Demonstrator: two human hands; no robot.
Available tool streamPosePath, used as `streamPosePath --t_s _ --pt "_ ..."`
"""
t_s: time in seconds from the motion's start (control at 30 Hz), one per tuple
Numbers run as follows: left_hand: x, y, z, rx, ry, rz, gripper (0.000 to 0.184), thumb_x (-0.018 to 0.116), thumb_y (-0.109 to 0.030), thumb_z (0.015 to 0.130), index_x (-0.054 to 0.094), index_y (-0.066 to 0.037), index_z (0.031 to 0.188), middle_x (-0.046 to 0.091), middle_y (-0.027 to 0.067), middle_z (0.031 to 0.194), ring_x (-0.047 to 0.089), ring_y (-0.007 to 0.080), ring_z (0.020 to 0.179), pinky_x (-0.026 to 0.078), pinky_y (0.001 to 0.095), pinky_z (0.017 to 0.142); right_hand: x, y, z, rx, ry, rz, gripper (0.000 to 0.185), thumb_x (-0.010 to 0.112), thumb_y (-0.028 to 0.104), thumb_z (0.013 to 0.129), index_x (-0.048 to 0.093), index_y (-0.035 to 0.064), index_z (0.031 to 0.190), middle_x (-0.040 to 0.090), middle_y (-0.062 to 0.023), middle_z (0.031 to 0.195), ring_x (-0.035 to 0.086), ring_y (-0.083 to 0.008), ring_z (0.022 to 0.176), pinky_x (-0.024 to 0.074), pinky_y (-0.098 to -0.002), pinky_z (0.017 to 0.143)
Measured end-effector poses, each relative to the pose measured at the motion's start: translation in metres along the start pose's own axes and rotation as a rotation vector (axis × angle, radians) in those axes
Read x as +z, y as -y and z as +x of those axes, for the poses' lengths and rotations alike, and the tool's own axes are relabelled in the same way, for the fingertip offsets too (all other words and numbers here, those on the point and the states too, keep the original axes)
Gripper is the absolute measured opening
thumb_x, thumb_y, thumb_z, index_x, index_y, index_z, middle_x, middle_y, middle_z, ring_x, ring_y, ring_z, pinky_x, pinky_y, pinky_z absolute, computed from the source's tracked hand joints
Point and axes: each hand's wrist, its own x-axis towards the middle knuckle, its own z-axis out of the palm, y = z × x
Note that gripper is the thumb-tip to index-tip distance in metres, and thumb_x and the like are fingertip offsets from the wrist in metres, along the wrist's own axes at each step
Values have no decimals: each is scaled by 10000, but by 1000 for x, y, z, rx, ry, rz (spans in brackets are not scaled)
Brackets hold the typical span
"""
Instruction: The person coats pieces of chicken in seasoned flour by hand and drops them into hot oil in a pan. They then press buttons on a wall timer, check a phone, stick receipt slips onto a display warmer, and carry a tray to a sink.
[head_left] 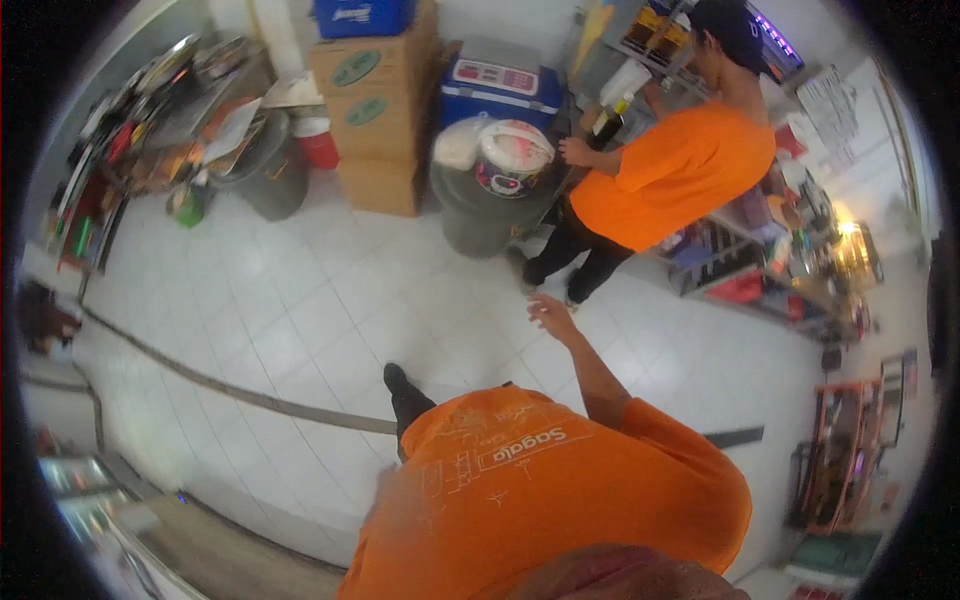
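Note:
My right hand (550,316) hangs out in front of my body above the white tile floor (330,270). Its fingers are loosely bent and apart, and nothing shows in them. It touches nothing; nearest to it in the picture are the dark trousers and shoes of a co-worker. My left hand is out of sight. I wear an orange shirt (520,470) with white print, and one dark shoe (396,377) of mine points forward.
A co-worker in an orange shirt (680,170) stands ahead, one hand near a dark bottle (608,124). Stacked cartons (375,130), a blue cooler (500,92) and grey bins (270,175) line the far side. A loaded metal rack (715,255) stands at right.

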Motion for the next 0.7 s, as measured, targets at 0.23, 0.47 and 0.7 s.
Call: streamPosePath --t_s 0.23,0.47,0.7 --pt "-141 -170 129 66 181 456 358 584 -365 873 589 -101 1114 598 75 855 558 222 729 467 412 618 101 -106 -6 6 -193 -349 274 629 179 831 631 71 1083 664 -76 912 634 -167 747 505 -318 671" --pt "-199 -480 286 854 37 580 319 540 -71 864 571 -155 1170 631 86 1022 584 246 966 485 324 834 195 -154 -133 756 -492 301 255 675 249 829 652 123 1049 655 -50 903 630 -180 686 491 -326 535" --pt "-99 -604 282 1764 -77 1671 344 517 -121 867 558 -122 1209 631 89 1031 584 207 1011 489 347 840 296 -199 -260 839 -803 898 263 646 220 829 598 145 1077 633 -41 888 606 -201 648 464 -381 529"
